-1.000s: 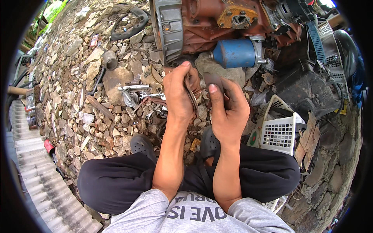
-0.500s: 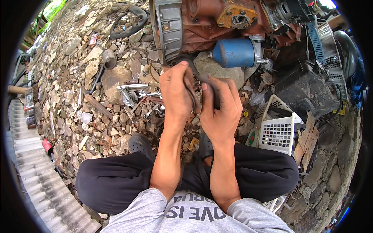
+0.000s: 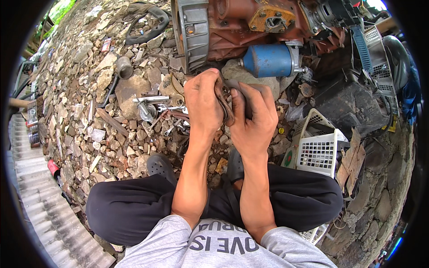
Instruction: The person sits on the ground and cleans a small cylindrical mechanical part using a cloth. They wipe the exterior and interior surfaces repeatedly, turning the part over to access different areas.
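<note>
Both hands are together in front of me, above the rubble. A brown, rusty-looking curved metal part point(image 3: 227, 110) is wrapped in the fingers of my left hand point(image 3: 202, 102), its lower end showing between the hands. My right hand point(image 3: 255, 119) is closed against it, thumb bent inward, pinching a thin dark grey piece point(image 3: 233, 83) whose kind I cannot make out. Just beyond the hands stands a red-brown engine point(image 3: 237, 40) with a grey ribbed housing point(image 3: 196, 35) and a blue canister filter point(image 3: 269, 61).
Wrenches point(image 3: 172, 108) and a metal fitting point(image 3: 146, 111) lie left of my hands on broken stones. To the right are a white plastic basket point(image 3: 317, 154), a black battery-like box point(image 3: 353, 102) and cardboard scraps point(image 3: 352, 161). A metal cup point(image 3: 125, 68) and a black rubber loop point(image 3: 154, 22) lie farther left.
The curved part has turned slightly, and more of its lower end shows between my hands. My right hand has shifted a little up and left against it.
</note>
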The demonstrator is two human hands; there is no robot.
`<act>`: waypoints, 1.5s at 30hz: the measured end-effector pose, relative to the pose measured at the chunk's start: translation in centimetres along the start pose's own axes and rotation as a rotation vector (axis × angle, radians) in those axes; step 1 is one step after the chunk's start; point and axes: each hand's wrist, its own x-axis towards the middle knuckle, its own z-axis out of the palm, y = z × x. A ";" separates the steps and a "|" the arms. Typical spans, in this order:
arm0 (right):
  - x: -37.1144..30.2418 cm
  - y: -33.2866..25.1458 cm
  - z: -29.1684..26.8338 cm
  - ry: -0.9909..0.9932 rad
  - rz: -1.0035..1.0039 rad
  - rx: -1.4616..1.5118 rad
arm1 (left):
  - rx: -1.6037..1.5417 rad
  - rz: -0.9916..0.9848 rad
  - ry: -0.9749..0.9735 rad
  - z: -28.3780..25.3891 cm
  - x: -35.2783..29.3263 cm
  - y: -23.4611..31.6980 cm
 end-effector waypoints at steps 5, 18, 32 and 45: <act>-1.1 0.0 0.1 -0.072 -0.003 0.041 | -0.038 0.115 0.076 -0.8 0.3 0.7; 0.3 -2.7 -2.1 -0.110 0.570 0.446 | -0.346 0.150 -0.148 -1.8 0.9 2.7; -0.4 -1.5 0.1 -0.043 0.242 0.344 | -0.153 0.202 -0.109 -1.1 0.3 2.1; -2.9 1.8 2.3 -0.109 0.028 0.146 | -0.378 0.229 -0.050 -2.9 1.5 2.7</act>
